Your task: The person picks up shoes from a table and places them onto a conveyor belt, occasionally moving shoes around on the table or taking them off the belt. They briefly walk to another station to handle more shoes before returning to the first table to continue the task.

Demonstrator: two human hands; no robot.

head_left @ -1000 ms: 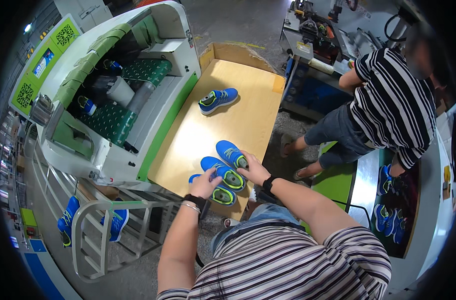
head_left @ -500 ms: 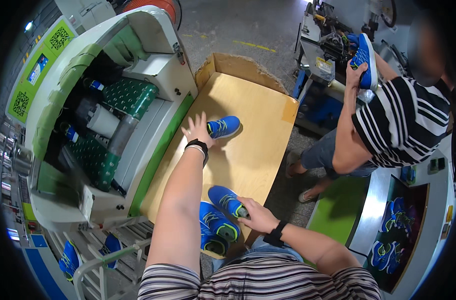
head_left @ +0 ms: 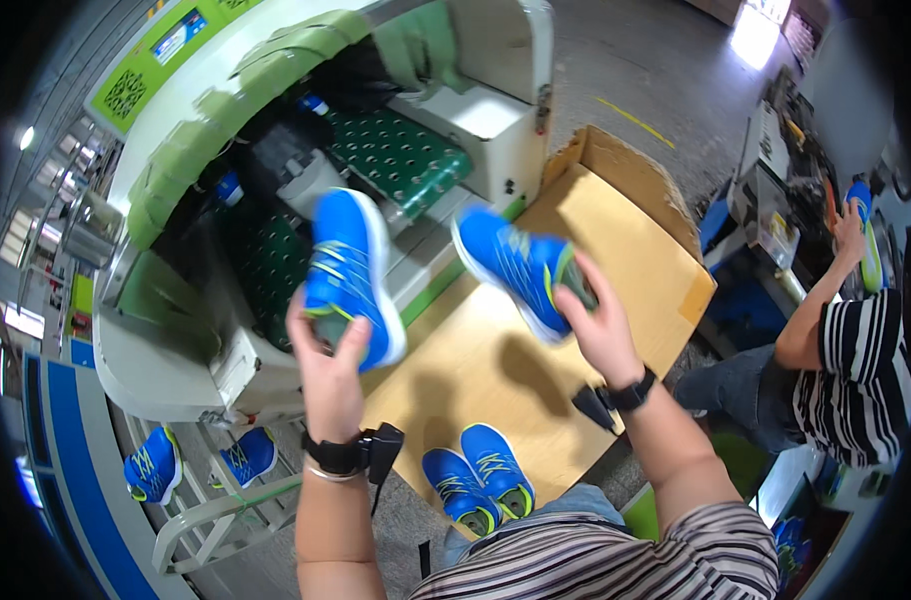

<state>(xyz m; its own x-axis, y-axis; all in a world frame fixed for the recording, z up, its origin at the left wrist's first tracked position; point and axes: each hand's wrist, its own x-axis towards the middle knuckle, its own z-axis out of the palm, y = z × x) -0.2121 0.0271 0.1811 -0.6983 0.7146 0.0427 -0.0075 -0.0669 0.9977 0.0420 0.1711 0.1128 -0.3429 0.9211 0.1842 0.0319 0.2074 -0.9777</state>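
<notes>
My left hand (head_left: 330, 365) grips a blue sneaker (head_left: 347, 265) by its heel, with fingers and thumb closed round the collar. The toe points up and away, and the white sole edge shows on its right side. My right hand (head_left: 597, 318) is closed on the heel of another blue sneaker (head_left: 510, 262), tilted with its toe to the upper left. Both shoes are in the air before the mouth of a white and green machine (head_left: 445, 260), apart from each other. Another pair of blue sneakers (head_left: 478, 477) stands side by side on the wooden tabletop (head_left: 415, 425) near my body.
Inside the machine lies a green dotted conveyor belt (head_left: 400, 150). Torn cardboard (head_left: 625, 180) edges the table's far side. A metal rack (head_left: 200, 525) at lower left bears two blue sneakers (head_left: 155, 465). At right, a co-worker in a striped shirt (head_left: 855, 370) holds a shoe.
Both hands have picked up a sneaker each from the table and raised them toward the machine. My view has turned left, so the machine sits nearer the middle.
</notes>
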